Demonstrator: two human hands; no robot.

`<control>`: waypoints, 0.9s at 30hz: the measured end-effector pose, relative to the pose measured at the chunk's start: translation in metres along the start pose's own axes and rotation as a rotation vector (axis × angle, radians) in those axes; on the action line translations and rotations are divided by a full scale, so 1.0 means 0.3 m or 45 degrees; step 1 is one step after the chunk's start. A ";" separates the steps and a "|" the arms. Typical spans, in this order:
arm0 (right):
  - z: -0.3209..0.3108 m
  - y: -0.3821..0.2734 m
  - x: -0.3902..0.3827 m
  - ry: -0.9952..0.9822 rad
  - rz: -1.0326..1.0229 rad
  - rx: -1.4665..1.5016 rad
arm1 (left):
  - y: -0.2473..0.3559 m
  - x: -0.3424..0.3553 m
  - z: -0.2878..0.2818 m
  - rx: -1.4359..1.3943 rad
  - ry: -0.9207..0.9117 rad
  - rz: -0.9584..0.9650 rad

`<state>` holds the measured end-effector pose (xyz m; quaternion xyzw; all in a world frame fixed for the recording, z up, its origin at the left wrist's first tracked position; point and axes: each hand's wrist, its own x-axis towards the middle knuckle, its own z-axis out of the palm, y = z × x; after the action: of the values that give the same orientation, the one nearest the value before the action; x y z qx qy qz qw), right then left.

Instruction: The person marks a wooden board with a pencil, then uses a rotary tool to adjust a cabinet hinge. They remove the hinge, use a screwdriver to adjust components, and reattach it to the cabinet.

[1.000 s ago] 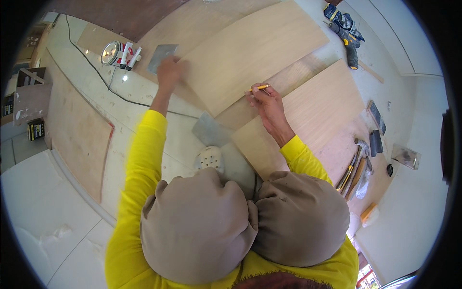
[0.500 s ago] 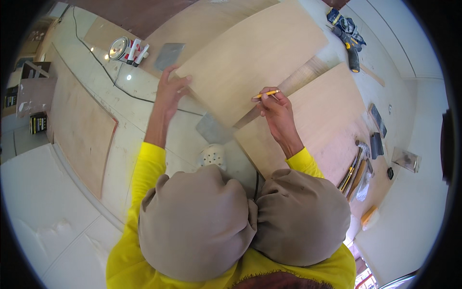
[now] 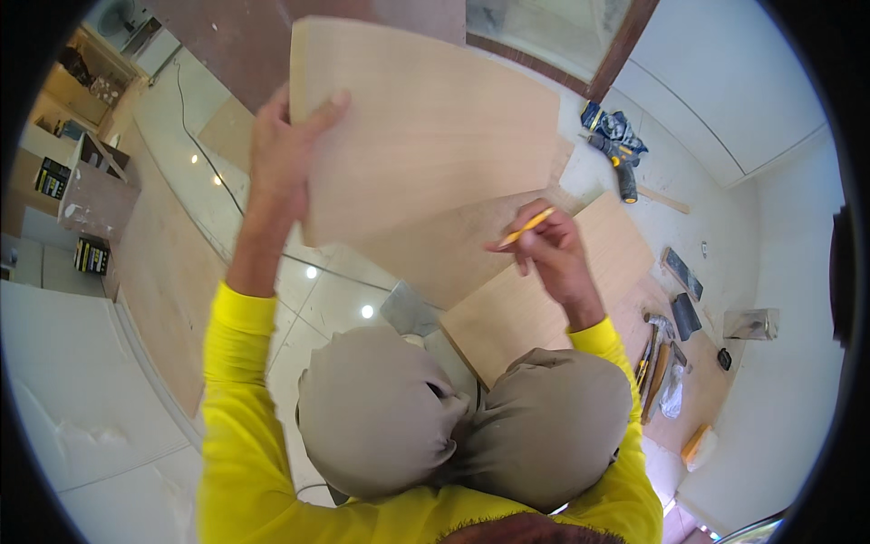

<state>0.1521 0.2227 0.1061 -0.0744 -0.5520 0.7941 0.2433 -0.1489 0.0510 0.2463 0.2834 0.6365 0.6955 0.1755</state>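
My left hand (image 3: 288, 159) grips the left end of a light wooden panel (image 3: 435, 118), thumb over its front face, fingers hidden behind. The panel is raised and tilted above the floor. In my right hand (image 3: 551, 247) a yellow pencil (image 3: 526, 228) is held between thumb and fingers, apart from the raised panel. Beneath that hand lies a second light wooden panel (image 3: 544, 286), flat in front of my right knee. A darker board (image 3: 435, 240) shows under the raised panel.
At the right lie a cordless drill (image 3: 621, 163), a hammer (image 3: 664, 331) among several hand tools, and a dark sanding block (image 3: 682, 274). A grey metal plate (image 3: 408, 310) rests before my left knee. A black cable (image 3: 213, 163) crosses the tiled floor at the left.
My left hand has lifted the upper panel off the floor, up and to the left, tilting it. My right hand keeps the pencil and has shifted slightly right and down.
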 end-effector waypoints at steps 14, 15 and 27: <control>-0.029 -0.447 0.019 0.412 -0.725 -0.237 | 0.747 0.239 0.266 1.268 -0.679 0.831; -0.027 -0.443 0.015 0.449 -0.755 -0.254 | 0.726 0.254 0.298 1.405 -0.688 0.913; -0.030 -0.398 0.186 0.541 -1.010 -0.403 | 0.424 0.331 0.451 1.084 -0.901 0.807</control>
<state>0.1434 0.2889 0.2199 -0.0547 -0.5901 0.5132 0.6208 -0.1278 0.2012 0.3925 0.7155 0.6459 0.2641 0.0331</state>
